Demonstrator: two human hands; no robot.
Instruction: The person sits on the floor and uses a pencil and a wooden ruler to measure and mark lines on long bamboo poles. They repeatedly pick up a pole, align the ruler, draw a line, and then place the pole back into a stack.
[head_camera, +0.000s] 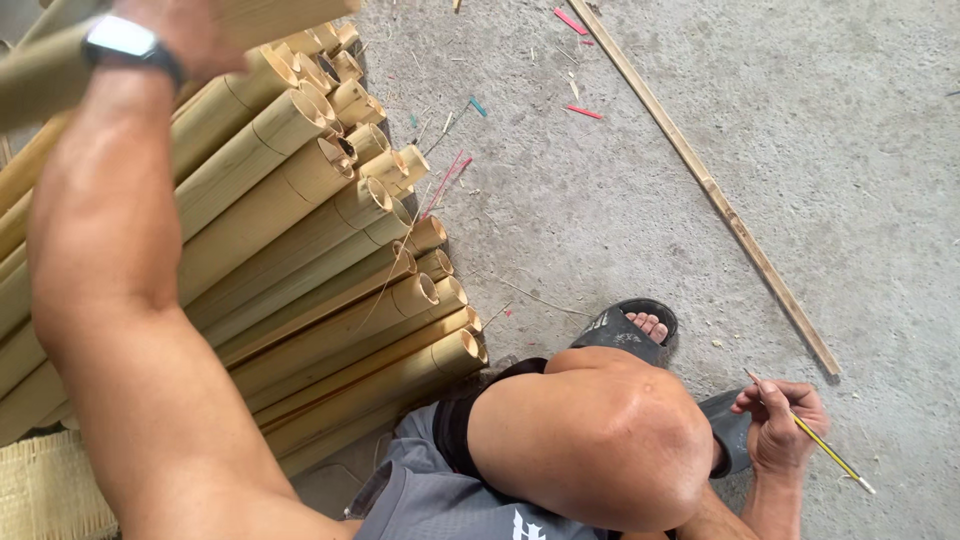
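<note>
Raised left hand (190, 35) grips a bamboo pole (40, 70) lifted off the stack of poles (330, 260), right hand (780, 425) pinching a pencil (825, 448), nothing visibly marked.

bamboo poles (300, 260): about twenty | bamboo strip (715, 195): one | pencil (815, 438): one | sandals (625, 330): two

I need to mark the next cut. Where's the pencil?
The pencil is at lower right in the head view, held in the right hand above the concrete floor, beside the raised knee.
</note>
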